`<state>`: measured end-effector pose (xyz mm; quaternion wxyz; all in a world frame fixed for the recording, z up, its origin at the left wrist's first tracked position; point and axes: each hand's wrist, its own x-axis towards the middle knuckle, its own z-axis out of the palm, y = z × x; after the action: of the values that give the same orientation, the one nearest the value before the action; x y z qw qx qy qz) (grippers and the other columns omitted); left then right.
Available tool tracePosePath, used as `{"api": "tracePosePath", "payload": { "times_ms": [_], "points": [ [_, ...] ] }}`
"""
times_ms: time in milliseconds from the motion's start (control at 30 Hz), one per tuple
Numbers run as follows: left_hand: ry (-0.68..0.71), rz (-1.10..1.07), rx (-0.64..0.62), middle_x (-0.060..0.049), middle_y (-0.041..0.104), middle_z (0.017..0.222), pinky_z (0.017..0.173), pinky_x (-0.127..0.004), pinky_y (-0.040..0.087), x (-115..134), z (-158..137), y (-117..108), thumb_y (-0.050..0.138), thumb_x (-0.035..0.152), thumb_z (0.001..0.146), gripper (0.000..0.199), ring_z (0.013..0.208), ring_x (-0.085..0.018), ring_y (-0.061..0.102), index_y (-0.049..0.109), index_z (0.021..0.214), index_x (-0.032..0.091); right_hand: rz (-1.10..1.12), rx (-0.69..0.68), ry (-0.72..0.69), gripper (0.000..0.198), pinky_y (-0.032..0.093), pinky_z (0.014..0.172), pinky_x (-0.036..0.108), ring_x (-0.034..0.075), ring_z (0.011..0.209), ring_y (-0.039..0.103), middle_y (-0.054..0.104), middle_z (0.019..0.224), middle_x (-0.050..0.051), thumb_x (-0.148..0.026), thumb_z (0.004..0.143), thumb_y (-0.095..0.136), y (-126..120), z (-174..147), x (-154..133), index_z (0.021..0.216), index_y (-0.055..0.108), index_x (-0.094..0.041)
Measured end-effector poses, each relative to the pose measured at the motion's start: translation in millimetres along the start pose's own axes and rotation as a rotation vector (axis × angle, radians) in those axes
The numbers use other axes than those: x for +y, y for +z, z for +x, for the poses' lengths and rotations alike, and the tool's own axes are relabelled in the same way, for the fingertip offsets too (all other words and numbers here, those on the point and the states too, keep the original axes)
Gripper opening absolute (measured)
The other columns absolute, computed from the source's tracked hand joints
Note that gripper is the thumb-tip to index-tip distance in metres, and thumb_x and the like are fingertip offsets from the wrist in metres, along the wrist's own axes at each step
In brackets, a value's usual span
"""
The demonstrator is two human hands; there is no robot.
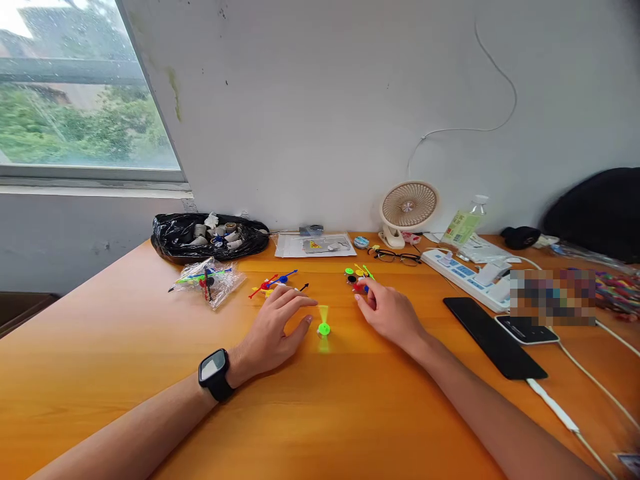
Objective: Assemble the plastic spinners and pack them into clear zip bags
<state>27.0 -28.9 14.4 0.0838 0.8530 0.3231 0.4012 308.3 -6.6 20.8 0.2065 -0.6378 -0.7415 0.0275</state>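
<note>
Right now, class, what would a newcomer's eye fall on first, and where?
Between the bare left hand and bare right hand sits a small round green plastic piece, with a yellowish blur above it. Behind, a round beige clip-on fan stands near the white wall, and a crumpled black plastic bag lies back left.

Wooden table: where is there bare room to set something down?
Bare tabletop: left, between the clear plastic bag and the left forearm; front, between left and right forearm, below the green spinner. Crowded: right, with power strip, flat black device and cables; back, from black plastic bag to fan.
</note>
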Motion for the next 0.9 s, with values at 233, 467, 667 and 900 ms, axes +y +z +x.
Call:
{"api": "tracePosePath", "payload": {
  "times_ms": [233, 467, 667, 900],
  "points": [
    [-0.004, 0.008, 0.002, -0.007, 0.071, 0.114, 0.1, -0.042, 0.05, -0.6, -1.1, 0.3, 0.059, 0.018, 0.101, 0.023, 0.112, -0.025, 0.059, 0.066, 0.122, 0.024, -0.257, -0.032, 0.144, 0.037, 0.024, 0.058, 0.029, 0.023, 0.076, 0.067, 0.073, 0.089, 0.005, -0.04, 0.1, 0.063, -9.6, 7.4, 9.0, 0.133, 0.06, -0.023],
    [-0.01, -0.001, -0.011, -0.008, 0.071, 0.114, 0.1, -0.044, 0.05, -0.3, -1.4, 0.2, 0.058, 0.02, 0.102, 0.022, 0.111, -0.026, 0.059, 0.066, 0.122, 0.024, -0.338, -0.132, 0.196, 0.016, 0.027, 0.058, 0.03, 0.026, 0.08, 0.069, 0.073, 0.089, 0.005, -0.037, 0.096, 0.062, -14.4, 11.0, 17.9, 0.102, 0.064, -0.023],
    [-0.01, -0.004, -0.004, -0.007, 0.071, 0.113, 0.1, -0.043, 0.05, 0.6, -0.9, -0.5, 0.058, 0.019, 0.101, 0.022, 0.111, -0.026, 0.059, 0.066, 0.121, 0.024, -0.38, -0.133, 0.181, 0.018, 0.031, 0.06, 0.03, 0.026, 0.08, 0.07, 0.073, 0.09, 0.007, -0.038, 0.1, 0.058, -10.7, 10.0, 20.2, 0.098, 0.065, -0.021],
    [-0.018, -0.014, -0.017, -0.007, 0.07, 0.112, 0.099, -0.043, 0.05, 1.0, -0.9, -0.5, 0.059, 0.019, 0.101, 0.021, 0.11, -0.025, 0.058, 0.066, 0.12, 0.024, -0.383, -0.14, 0.177, 0.017, 0.026, 0.057, 0.031, 0.026, 0.081, 0.07, 0.074, 0.091, 0.008, -0.033, 0.101, 0.058, -12.0, 10.5, 19.4, 0.095, 0.066, -0.019]
  ]
}}
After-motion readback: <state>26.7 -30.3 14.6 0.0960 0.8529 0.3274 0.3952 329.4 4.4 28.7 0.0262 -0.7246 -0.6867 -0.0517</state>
